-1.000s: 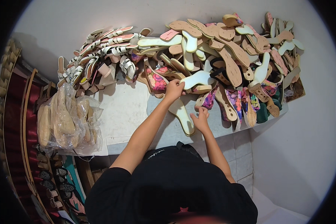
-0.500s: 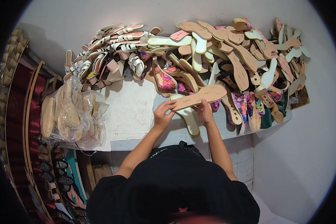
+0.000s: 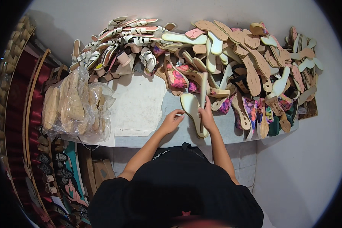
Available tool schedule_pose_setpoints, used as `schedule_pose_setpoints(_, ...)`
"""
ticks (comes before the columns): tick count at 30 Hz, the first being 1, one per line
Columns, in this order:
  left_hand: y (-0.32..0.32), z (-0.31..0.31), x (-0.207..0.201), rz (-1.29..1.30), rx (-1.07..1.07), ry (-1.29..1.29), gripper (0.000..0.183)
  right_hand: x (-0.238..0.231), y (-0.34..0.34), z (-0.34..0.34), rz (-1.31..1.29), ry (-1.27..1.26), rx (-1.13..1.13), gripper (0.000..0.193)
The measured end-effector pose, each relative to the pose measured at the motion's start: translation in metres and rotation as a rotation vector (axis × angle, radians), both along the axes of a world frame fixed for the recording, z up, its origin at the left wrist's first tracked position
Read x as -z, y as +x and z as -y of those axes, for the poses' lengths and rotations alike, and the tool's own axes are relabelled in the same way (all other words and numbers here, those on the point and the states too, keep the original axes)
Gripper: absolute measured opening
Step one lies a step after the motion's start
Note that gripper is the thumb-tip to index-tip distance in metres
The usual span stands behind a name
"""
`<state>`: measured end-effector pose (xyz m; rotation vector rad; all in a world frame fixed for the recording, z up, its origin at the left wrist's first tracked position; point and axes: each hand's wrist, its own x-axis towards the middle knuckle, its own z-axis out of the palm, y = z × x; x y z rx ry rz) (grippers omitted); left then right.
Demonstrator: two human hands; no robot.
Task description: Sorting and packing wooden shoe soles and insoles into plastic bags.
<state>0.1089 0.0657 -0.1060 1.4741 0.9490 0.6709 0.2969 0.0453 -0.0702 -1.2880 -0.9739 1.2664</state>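
Observation:
In my right hand (image 3: 207,114) is a tan shoe insole (image 3: 204,87), turned on edge so that only its thin side shows. My fingers close round its middle. A pale cream-white insole (image 3: 190,104) lies on the table just beneath, partly hidden by the held one. My left hand (image 3: 173,121) is empty beside it, thumb and fingers apart, close to the pale insole's left edge. Flower-patterned wedge pieces (image 3: 176,78) lie just beyond my hands.
Loose insoles (image 3: 254,64) and wedges heap along the back right. White strappy sandals (image 3: 121,38) are stacked at the back left. Plastic-bagged soles (image 3: 70,110) stand at the left, beside white paper (image 3: 136,106) on the table. Shoe shelves (image 3: 45,167) line the left side.
The tan insole has turned from lying flat across both hands to on edge, pointing away from me. My left hand has let go of it. The view has shifted slightly.

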Motion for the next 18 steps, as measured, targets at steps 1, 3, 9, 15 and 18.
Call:
schedule_pose_setpoints(1, -0.002, -0.005, 0.009, -0.029, -0.023, -0.112, 0.031, 0.010, -0.001, 0.001, 0.261, 0.117, 0.002, 0.069)
schedule_pose_setpoints(3, 0.001, -0.007, 0.004, 0.096, -0.103, -0.251, 0.032, 0.014, -0.004, 0.005, 0.560, 0.189, -0.015, 0.086)
schedule_pose_setpoints(9, 0.000, -0.020, 0.018, 0.189, -0.181, -0.329, 0.028, 0.024, -0.036, 0.015, 0.646, 0.076, -0.246, 0.085)
schedule_pose_setpoints(15, -0.019, -0.014, 0.041, 0.018, -0.353, -0.320, 0.032, 0.034, -0.023, 0.014, 1.066, -0.028, -0.039, 0.076)
schedule_pose_setpoints(18, -0.026, -0.013, 0.042, -0.189, -0.347, -0.271, 0.045, 0.049, -0.016, 0.024, 1.228, -0.212, 0.047, 0.072)
